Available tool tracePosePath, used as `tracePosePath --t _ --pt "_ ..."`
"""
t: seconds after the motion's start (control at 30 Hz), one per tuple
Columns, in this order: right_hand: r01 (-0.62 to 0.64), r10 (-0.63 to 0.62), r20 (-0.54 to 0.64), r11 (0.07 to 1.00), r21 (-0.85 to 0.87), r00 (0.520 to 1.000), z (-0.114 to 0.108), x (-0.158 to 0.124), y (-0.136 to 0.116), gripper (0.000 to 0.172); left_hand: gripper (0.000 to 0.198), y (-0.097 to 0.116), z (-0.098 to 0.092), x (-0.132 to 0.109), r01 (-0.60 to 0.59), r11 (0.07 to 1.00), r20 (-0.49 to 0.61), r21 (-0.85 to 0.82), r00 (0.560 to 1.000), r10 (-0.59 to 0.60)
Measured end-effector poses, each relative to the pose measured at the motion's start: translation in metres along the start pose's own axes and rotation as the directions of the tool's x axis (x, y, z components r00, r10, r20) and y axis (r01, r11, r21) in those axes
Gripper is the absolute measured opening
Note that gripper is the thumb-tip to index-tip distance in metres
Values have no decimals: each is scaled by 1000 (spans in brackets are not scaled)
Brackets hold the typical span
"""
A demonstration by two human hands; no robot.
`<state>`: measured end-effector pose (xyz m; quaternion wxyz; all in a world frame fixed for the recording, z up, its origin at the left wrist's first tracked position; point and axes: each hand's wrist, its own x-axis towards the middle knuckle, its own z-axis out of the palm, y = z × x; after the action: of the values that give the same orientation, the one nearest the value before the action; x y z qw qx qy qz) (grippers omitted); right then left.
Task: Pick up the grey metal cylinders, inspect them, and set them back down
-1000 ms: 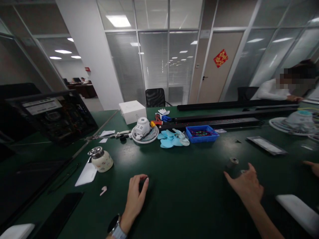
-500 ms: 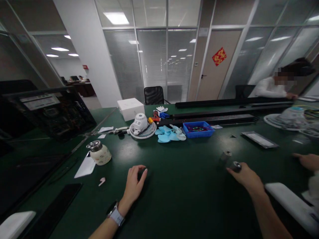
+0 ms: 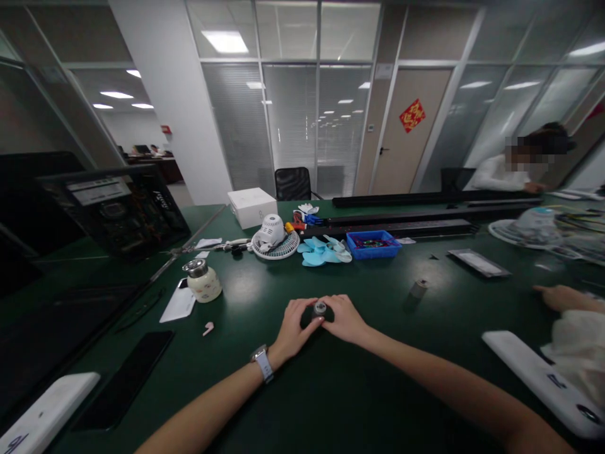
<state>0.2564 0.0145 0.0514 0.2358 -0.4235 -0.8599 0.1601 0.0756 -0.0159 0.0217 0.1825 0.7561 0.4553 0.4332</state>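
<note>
Metal cylinder (image 3: 320, 308) pinched between left hand (image 3: 293, 325) and right hand (image 3: 347, 318) fingertips on table (image 3: 378, 384); other cylinder (image 3: 418, 288) lies untouched, apart.

A white box (image 3: 252, 207), fan grille (image 3: 275, 246), blue fan blades (image 3: 324, 251) and blue tray (image 3: 373, 244) sit across the green table (image 3: 265, 284).

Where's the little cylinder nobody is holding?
Head view: the small grey metal cylinder sits on the green table, right of the right hand, before the blue plastic tray.
</note>
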Motion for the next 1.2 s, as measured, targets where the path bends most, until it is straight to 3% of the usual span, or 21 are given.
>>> tracePosePath --t 0.23,0.53,0.67,0.83,1.0,1.1,1.2 --pt "70 -67 -38 995 77 997 18 8 14 30 26 -5 1 4 13 1000 -82 -9 997 -14" --pt "147 -141 -111 988 53 984 39 15 26 28 18 -6 9 16 53 998 -214 -16 975 -55" --pt "95 -86 -128 994 63 988 33 12 25 28 21 -15 -4 14 64 997 -290 43 956 -49" --pt "-25 44 -135 990 136 990 22 8 23 27 23 -41 -33 3 174 950 -124 260 981 -146" --pt "-42 67 -145 985 170 987 23 9 26 36 27 -50 -37 -4 181 915 32 362 978 -206" --pt "-60 92 -154 977 206 984 23 6 27 51 30 -50 -35 -4 196 919 2 341 978 -209" --pt "-106 143 -136 963 248 980 23 3 29 54 37 -52 -37 -6 274 933 -169 236 956 -238"
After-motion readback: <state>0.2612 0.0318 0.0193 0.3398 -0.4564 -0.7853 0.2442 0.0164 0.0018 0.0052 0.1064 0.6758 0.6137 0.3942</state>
